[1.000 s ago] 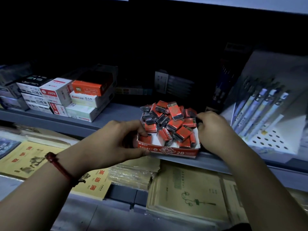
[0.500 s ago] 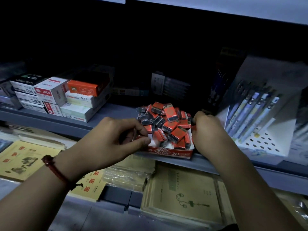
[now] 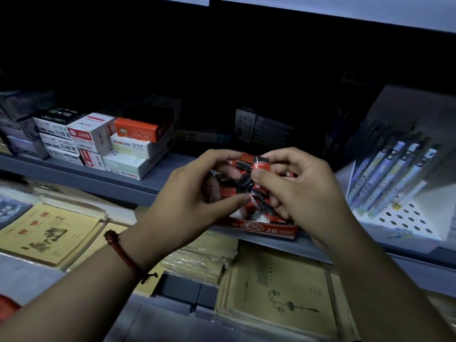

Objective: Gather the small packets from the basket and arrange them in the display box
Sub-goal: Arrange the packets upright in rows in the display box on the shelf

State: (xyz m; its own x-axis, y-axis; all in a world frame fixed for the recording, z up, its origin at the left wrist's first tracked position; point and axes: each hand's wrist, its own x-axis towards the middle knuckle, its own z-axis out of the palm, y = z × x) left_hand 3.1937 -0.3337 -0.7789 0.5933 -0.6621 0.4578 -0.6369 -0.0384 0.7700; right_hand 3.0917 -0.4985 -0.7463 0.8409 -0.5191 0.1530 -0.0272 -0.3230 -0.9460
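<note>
A red display box (image 3: 266,229) marked 2B stands at the front edge of the grey shelf. It is heaped with several small red and black packets (image 3: 246,183). My left hand (image 3: 187,196) curls over the left of the heap, fingers on top and thumb against a packet low at the front. My right hand (image 3: 303,193) reaches in from the right and pinches one red packet (image 3: 262,164) at the top of the heap between thumb and forefinger. Both hands hide much of the pile. No basket is in view.
Stacked white and orange stationery boxes (image 3: 128,149) fill the shelf (image 3: 98,178) to the left. A white pen display (image 3: 394,181) leans close on the right. Yellow notebooks (image 3: 47,233) and wrapped exercise books (image 3: 278,292) lie on the lower level. The shelf's back is dark.
Both hands have left the sides of the display box and risen onto the heap. The right hand now pinches a top packet, and the left curls over the pile.
</note>
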